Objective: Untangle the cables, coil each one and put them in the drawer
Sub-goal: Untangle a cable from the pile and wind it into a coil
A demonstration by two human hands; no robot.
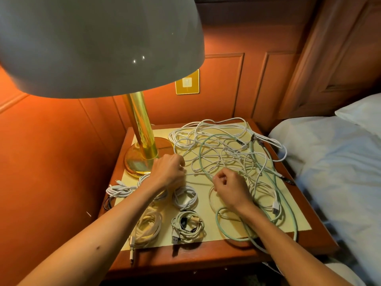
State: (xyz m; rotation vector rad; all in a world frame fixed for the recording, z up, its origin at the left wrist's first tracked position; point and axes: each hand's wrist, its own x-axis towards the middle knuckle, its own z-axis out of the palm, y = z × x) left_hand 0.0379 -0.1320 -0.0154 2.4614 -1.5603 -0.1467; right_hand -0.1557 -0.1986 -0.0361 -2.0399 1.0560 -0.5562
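A tangle of white cables [218,141] covers the back and right of the nightstand top [198,254], with a thick mint-green cable [274,180] looping through it toward the front edge. Several coiled white cables lie at the front left, among them a cream coil [147,227], a coil with a USB plug [188,225] and a smaller coil [185,198]. My left hand [168,171] pinches a thin white cable [198,174] that runs taut to my right hand [231,187], which grips it with curled fingers. No drawer shows.
A brass lamp [142,141] with a wide grey shade [92,44] stands at the back left of the nightstand. A bed with white sheets [338,162] lies close on the right. Wood panelling with a brass wall switch [187,81] is behind.
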